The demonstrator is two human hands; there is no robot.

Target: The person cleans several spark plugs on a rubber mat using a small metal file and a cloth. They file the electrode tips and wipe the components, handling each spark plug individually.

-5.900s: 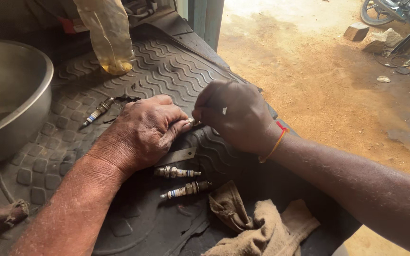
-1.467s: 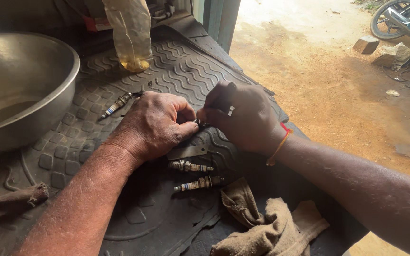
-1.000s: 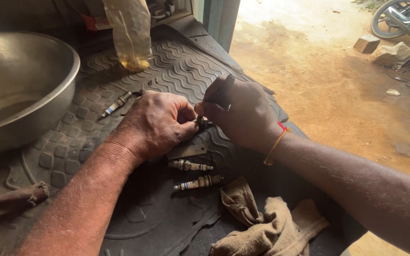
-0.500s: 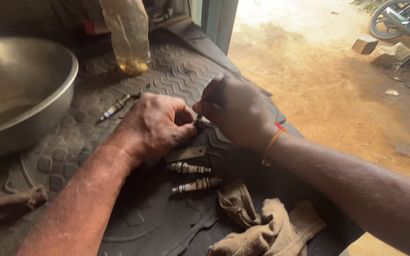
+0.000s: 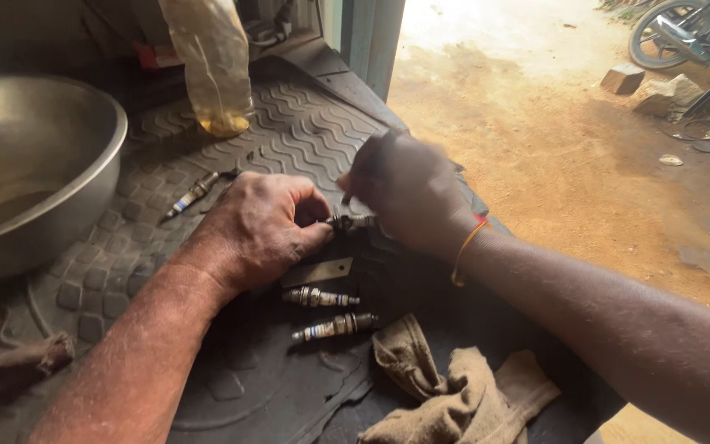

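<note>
since before, right hand (image 5: 408, 193) lifted; both grips pinch one spark plug (image 5: 350, 222) over black rubber mat (image 5: 306, 123).

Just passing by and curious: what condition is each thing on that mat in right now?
Left hand: closed around a spark plug, pressing it to the black rubber mat.
Right hand: fingers bent at the plug's tip; what it grips is hidden.
Two loose spark plugs: lying flat, side by side.
Fourth spark plug: lying apart, untouched.
Tan rag: crumpled.
Steel bowl: upright.
</note>
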